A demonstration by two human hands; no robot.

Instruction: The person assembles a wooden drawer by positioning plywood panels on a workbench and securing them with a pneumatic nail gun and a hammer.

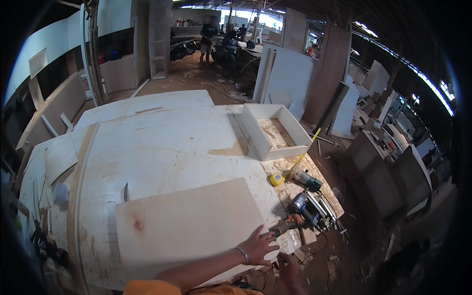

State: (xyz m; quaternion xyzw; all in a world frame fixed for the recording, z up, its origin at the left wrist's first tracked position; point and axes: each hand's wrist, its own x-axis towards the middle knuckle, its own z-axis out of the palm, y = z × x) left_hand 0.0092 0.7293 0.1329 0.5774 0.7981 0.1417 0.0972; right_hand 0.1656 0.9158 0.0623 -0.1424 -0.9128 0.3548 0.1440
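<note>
A pale plywood panel (191, 221) lies on the white-topped worktable (162, 142) in front of me. My left hand (258, 247), with a bracelet at the wrist, rests over the panel's near right corner, fingers spread. My right hand (289, 268) is just beside it at the table's near edge. Its fingers are curled together, and what they hold, if anything, is hidden. Close beyond the hands lies an orange and black cordless drill (286, 224). Next to it is a blue and black power tool (309, 209) with a metal base.
A yellow tape measure (277, 179) with its blade pulled out and a teal power tool (307, 180) lie farther right. An open wooden box frame (275, 135) stands behind them. A long wooden strip (81, 196) crosses the left side. Two people stand near motorbikes (184, 47) far off.
</note>
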